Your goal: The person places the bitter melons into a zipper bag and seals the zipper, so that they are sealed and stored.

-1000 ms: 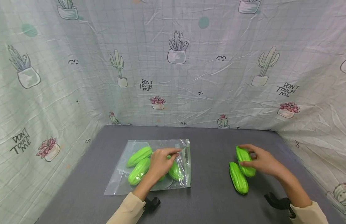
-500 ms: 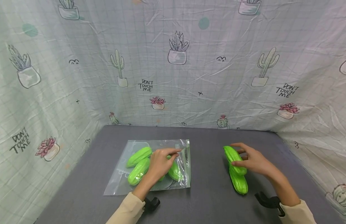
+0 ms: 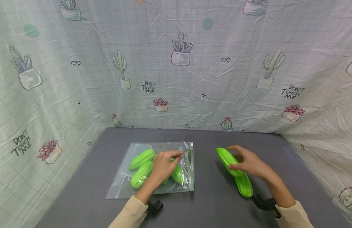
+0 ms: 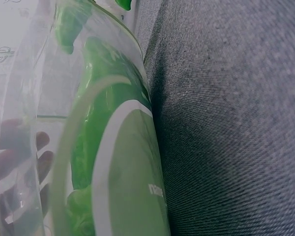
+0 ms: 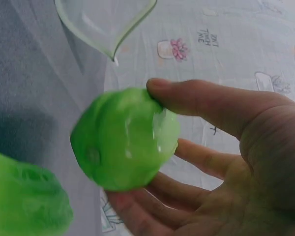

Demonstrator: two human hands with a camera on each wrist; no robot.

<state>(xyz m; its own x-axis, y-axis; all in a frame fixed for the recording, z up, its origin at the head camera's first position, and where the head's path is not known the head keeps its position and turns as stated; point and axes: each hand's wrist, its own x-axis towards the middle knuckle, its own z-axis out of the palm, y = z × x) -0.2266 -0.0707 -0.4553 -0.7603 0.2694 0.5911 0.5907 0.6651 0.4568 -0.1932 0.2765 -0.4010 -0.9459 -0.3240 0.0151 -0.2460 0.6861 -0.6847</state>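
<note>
My left hand (image 3: 164, 160) pinches the upper film of a clear zip bag (image 3: 119, 188) near its mouth on the right. Several green ridged gourds (image 3: 141, 174) lie inside; the hand partly covers some. Fingers show through the raised film (image 4: 19, 147) in the left wrist view. My right hand (image 3: 251, 163) grips another green ridged gourd (image 3: 225, 158), thumb on one side and fingers on the other, held above the table right of the bag. Beneath it lies a loose green ridged gourd (image 3: 244, 186), its far part hidden behind the held one.
A dark grey table (image 3: 210, 202) lies under everything. Pale curtains with printed cactus drawings (image 3: 180, 57) stand along its back and sides. In the right wrist view, the bag's mouth (image 5: 113, 51) gapes beyond the held gourd.
My right hand has carried its gourd leftward toward the bag, passing over the loose gourd on the table. The left hand and bag stay where they were.
</note>
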